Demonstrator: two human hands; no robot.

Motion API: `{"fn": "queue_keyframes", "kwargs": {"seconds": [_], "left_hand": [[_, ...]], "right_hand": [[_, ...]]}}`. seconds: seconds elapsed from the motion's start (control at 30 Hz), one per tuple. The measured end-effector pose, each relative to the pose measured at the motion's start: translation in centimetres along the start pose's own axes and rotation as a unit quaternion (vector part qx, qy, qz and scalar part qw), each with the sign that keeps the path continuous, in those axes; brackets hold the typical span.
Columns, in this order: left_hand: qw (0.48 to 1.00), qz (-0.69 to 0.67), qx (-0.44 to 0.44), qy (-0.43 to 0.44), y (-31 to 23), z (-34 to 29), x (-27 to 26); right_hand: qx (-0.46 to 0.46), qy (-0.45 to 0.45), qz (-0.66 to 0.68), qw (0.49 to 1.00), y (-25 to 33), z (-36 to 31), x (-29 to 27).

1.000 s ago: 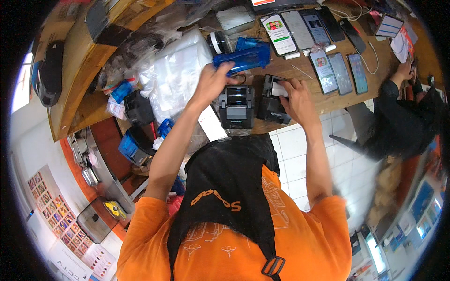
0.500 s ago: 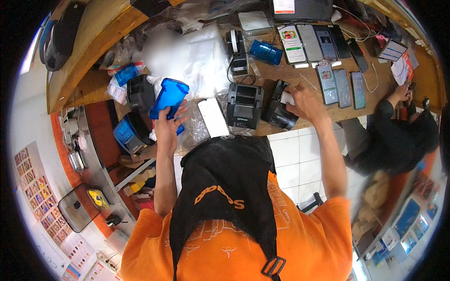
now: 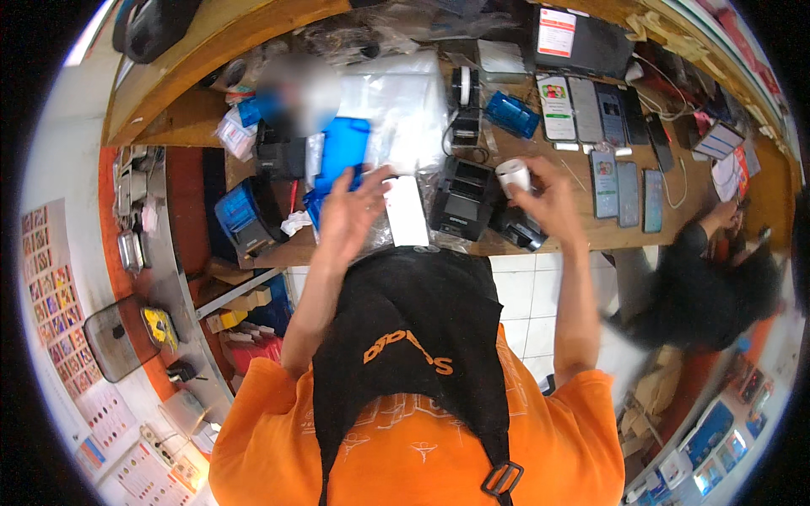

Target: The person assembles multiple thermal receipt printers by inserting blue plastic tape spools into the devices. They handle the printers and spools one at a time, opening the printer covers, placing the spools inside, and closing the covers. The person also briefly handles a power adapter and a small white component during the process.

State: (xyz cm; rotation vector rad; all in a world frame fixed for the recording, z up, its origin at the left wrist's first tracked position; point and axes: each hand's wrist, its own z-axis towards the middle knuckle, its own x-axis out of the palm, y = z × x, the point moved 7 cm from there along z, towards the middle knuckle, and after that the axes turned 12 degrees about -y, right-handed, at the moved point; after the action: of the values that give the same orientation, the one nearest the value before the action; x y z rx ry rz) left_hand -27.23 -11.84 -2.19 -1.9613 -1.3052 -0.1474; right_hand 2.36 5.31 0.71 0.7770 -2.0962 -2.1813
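In my right hand (image 3: pixel 544 198) is a small white paper roll (image 3: pixel 513 175), gripped between thumb and fingers just above a black portable printer (image 3: pixel 521 229). A second black printer (image 3: pixel 464 198) stands to the left of it. My left hand (image 3: pixel 354 211) has its fingers spread, holding nothing. Just beyond it lies a blue plastic case (image 3: pixel 344 152), partly covered by the fingertips; whether they touch it I cannot tell. A phone with a white screen (image 3: pixel 407 211) lies between the left hand and the second printer.
Clear plastic bags (image 3: pixel 392 110) cover the table's middle. Several phones (image 3: pixel 603 181) lie at the right, near a white cable (image 3: pixel 679 181). Black printers with blue covers (image 3: pixel 240 221) sit at the left. Another person (image 3: pixel 700 278) works at the far right.
My left hand has let go of the blue case and moved right. My right hand has lifted the paper roll out of the right-hand printer. The whole view has shifted slightly.
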Motion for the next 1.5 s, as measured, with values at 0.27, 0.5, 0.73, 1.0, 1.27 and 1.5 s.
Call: {"fn": "queue_keyframes", "kwargs": {"seconds": [0.27,0.5,0.73,1.0,1.27,1.5], "left_hand": [[0.991,-0.132,-0.010,-0.030,1.2,2.6,5.7],[0.969,-0.234,-0.076,0.020,0.8,3.1,4.7],[0.972,-0.198,-0.124,0.028,2.7,2.7,4.9],[0.968,-0.232,-0.085,0.051,1.1,4.0,2.5],[0.980,-0.192,-0.044,0.019,-0.6,3.0,0.8],[0.987,-0.144,-0.055,0.042,0.6,2.1,2.8]], "right_hand": [[-0.047,0.016,-0.023,0.998,10.7,0.1,12.4],[-0.101,-0.012,-0.073,0.992,14.2,-0.5,13.4],[-0.069,-0.051,-0.070,0.994,14.6,-0.8,13.3],[0.050,-0.047,0.172,0.983,8.1,2.9,8.9],[0.051,0.102,0.015,0.993,1.2,3.1,5.1],[-0.025,0.133,-0.003,0.991,5.2,1.7,7.2]]}}
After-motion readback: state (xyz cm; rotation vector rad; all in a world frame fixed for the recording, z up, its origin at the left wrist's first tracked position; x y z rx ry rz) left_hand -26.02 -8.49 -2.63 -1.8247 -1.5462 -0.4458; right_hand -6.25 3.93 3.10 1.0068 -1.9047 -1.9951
